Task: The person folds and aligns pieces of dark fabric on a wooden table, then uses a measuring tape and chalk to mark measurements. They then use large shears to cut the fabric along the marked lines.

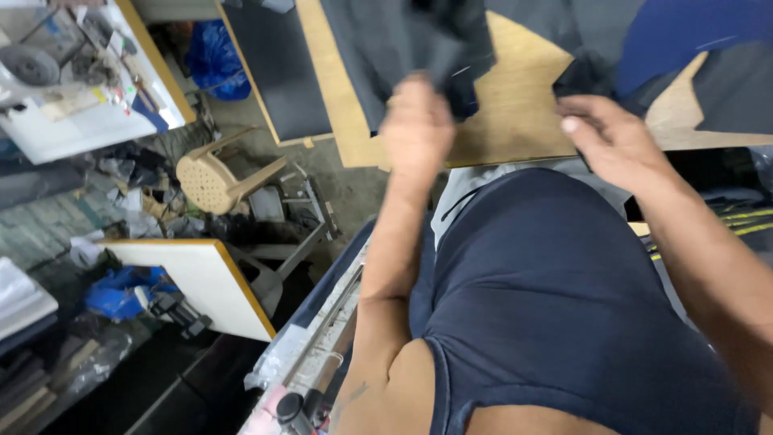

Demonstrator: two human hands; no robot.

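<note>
Even, moderately bright light is cast over the wooden bench (515, 105). Motion blur is seen throughout, strongest just above the bench's near edge; the floor left of it lies dimmer.

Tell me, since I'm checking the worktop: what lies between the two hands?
In the head view, bare wooden tabletop shows between the left hand and the right hand; each hand grips dark fabric.

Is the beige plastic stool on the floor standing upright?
No, the beige plastic stool lies tipped on its side on the floor, its perforated round seat facing sideways and its legs pointing right.
</note>
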